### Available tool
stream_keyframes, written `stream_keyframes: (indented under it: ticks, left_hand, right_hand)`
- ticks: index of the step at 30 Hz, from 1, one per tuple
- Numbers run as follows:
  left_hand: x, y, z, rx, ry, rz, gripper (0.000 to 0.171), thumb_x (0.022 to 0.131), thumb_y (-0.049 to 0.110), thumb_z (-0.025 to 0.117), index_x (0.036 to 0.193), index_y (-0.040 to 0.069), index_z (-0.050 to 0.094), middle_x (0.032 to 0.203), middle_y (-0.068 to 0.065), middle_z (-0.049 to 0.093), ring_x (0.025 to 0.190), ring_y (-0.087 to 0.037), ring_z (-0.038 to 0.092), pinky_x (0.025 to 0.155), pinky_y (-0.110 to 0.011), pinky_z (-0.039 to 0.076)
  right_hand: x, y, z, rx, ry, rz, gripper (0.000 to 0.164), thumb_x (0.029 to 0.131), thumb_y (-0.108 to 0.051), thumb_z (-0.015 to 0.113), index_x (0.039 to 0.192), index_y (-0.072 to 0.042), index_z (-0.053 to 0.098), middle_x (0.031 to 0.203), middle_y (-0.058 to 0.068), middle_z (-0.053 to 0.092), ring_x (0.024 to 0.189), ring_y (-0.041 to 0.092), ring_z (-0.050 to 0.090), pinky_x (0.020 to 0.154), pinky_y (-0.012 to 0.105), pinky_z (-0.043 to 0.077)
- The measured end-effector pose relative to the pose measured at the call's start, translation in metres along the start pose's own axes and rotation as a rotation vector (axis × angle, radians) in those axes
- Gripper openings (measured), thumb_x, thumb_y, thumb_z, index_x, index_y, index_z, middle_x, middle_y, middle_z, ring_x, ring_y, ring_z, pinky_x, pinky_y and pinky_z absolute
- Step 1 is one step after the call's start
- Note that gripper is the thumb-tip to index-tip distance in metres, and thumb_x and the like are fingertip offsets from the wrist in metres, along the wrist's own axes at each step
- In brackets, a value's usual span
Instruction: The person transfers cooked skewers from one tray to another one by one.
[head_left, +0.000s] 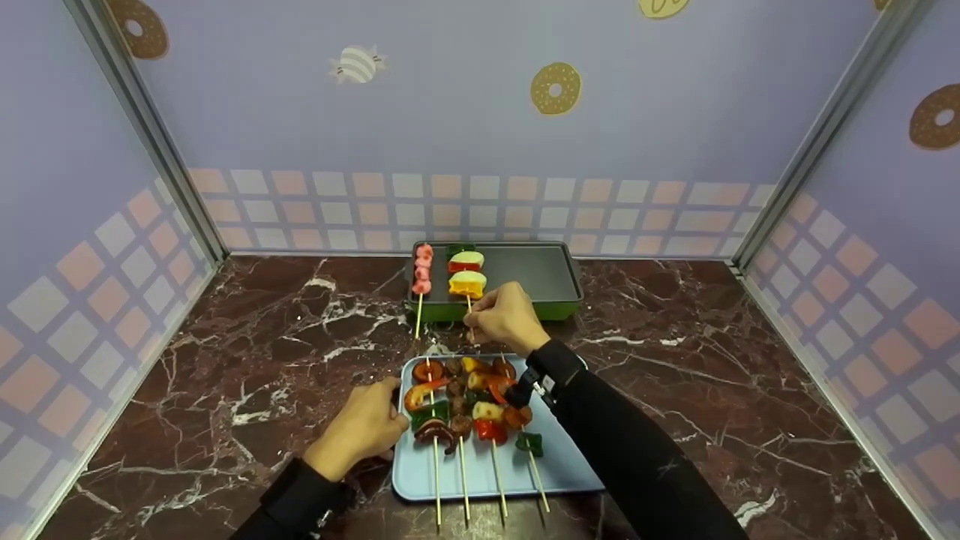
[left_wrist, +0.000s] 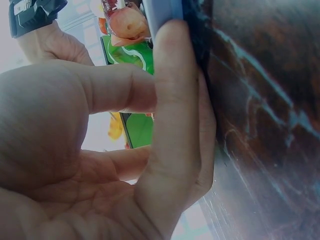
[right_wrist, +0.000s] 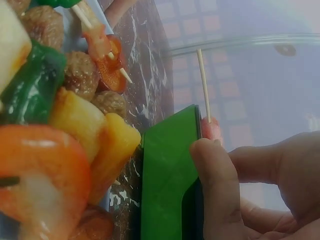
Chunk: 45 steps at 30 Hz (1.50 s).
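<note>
1. Black right sleeve (head_left: pixel 652 442): runs in from the lower right and hides part of the tray (head_left: pixel 480 476), which is pale blue with rounded corners.
2. Right hand (head_left: pixel 510 315): just short of the pan (head_left: pixel 532 274); thumb and fingers pinch the stick of the vegetable skewer (head_left: pixel 467 283). In the right wrist view, the fingers themselves hide that stick.
3. Vegetable skewer: green, white, red and yellow pieces, over the left half of the pan, stick toward the person; whether it touches the surface cannot be told.
4. Pink skewer (head_left: pixel 423 274): along the pan's left end, left of the vegetable skewer; its bare stick juts past the near edge.
5. Pan: grey top, green sides, beyond the tray and near the wall (head_left: pixel 450 127).
6. Left hand (head_left: pixel 364 424): at the tray's left rim, a fingertip touching it; whether the fingers close round the rim cannot be told.
7. Tray load, left to right: shrimp skewer (head_left: pixel 431 409), meatball skewer (head_left: pixel 458 405), red-tipped skewer (head_left: pixel 491 431) and green-tipped skewer (head_left: pixel 529 444), this last partly covered. All four sticks overhang the near rim.
8. Table (head_left: pixel 300 360): dark red-brown marble, white veins.
9. Wall: lilac, with doughnut prints above a pink-and-white checked band.
</note>
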<state>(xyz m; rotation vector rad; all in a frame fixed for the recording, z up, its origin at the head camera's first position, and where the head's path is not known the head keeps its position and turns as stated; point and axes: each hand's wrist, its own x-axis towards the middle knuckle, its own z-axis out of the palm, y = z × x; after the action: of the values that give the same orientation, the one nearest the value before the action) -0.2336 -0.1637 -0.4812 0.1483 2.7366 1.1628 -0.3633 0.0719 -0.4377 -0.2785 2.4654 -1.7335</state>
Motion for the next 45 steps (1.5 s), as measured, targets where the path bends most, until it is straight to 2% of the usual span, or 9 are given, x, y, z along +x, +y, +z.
stream_keyframes:
  ticks: [7,15,18,22,28,34,38,43,45]
  left_hand:
    - [0.0,0.003,0.001,0.002,-0.016,-0.028,0.075,0.087,-0.004,0.065,0.155,-0.01,0.033,0.073,-0.007,0.061,0.048,-0.019,0.066,0.042,-0.031,0.06]
    - [0.001,0.002,0.0,0.007,-0.009,-0.002,0.073,0.086,-0.005,0.064,0.153,-0.011,0.036,0.072,-0.007,0.061,0.047,-0.019,0.066,0.04,-0.03,0.059]
    - [0.001,0.002,0.0,0.007,-0.012,-0.004,0.073,0.086,-0.005,0.064,0.153,-0.011,0.036,0.072,-0.007,0.061,0.047,-0.019,0.066,0.041,-0.031,0.059]
    - [0.001,0.002,0.0,0.007,-0.016,-0.011,0.074,0.086,-0.005,0.064,0.154,-0.01,0.035,0.073,-0.007,0.061,0.048,-0.02,0.066,0.042,-0.031,0.06]
    - [0.001,0.0,0.001,0.009,-0.009,-0.004,0.074,0.085,-0.005,0.062,0.153,-0.011,0.036,0.072,-0.007,0.061,0.047,-0.019,0.065,0.041,-0.031,0.059]
    - [0.001,0.0,0.002,0.007,0.0,-0.006,0.073,0.084,-0.004,0.062,0.153,-0.011,0.037,0.072,-0.006,0.061,0.045,-0.018,0.065,0.04,-0.03,0.058]
    - [0.001,0.001,0.001,0.014,0.004,-0.004,0.072,0.084,-0.004,0.062,0.152,-0.01,0.039,0.074,-0.006,0.061,0.046,-0.018,0.065,0.04,-0.029,0.058]
    - [0.001,0.001,0.001,0.004,-0.003,-0.009,0.072,0.085,-0.005,0.062,0.152,-0.01,0.038,0.075,-0.007,0.061,0.047,-0.019,0.065,0.04,-0.03,0.059]
    - [0.001,0.001,0.001,-0.006,-0.005,-0.015,0.073,0.085,-0.005,0.062,0.153,-0.01,0.037,0.076,-0.007,0.061,0.047,-0.019,0.065,0.041,-0.031,0.06]
  right_hand:
    - [-0.006,0.001,-0.008,-0.01,0.003,-0.034,0.007,0.089,0.001,0.075,0.094,0.005,0.078,0.085,0.017,0.074,0.066,0.029,0.075,0.064,0.039,0.068]
    - [-0.012,0.0,-0.018,-0.006,0.03,-0.036,0.009,0.089,-0.002,0.076,0.097,0.004,0.077,0.088,0.014,0.074,0.073,0.036,0.075,0.067,0.042,0.068]
    - [-0.015,0.002,-0.021,0.0,0.03,-0.049,0.009,0.09,-0.002,0.076,0.097,0.004,0.077,0.089,0.016,0.074,0.073,0.036,0.075,0.07,0.046,0.068]
    - [-0.019,0.005,-0.024,0.011,0.023,-0.059,0.008,0.091,-0.002,0.076,0.096,0.005,0.077,0.088,0.018,0.074,0.07,0.032,0.075,0.068,0.043,0.068]
    - [-0.024,0.009,-0.029,0.028,0.026,-0.056,0.008,0.091,-0.002,0.075,0.096,0.005,0.076,0.087,0.024,0.073,0.067,0.028,0.074,0.063,0.036,0.068]
    - [-0.029,0.011,-0.034,0.07,0.022,-0.034,0.01,0.092,-0.002,0.075,0.099,0.005,0.075,0.087,0.02,0.074,0.074,0.036,0.075,0.066,0.04,0.068]
    - [-0.031,0.012,-0.037,0.077,0.035,-0.021,0.011,0.091,-0.002,0.075,0.1,0.005,0.075,0.085,0.017,0.074,0.071,0.032,0.074,0.066,0.039,0.068]
    - [-0.036,0.015,-0.041,0.064,0.037,-0.012,0.011,0.092,-0.002,0.075,0.101,0.004,0.076,0.089,0.023,0.074,0.07,0.029,0.074,0.07,0.045,0.068]
    - [-0.037,0.016,-0.043,0.046,0.042,-0.018,0.01,0.092,-0.003,0.075,0.1,0.003,0.076,0.089,0.024,0.074,0.069,0.029,0.074,0.068,0.044,0.068]
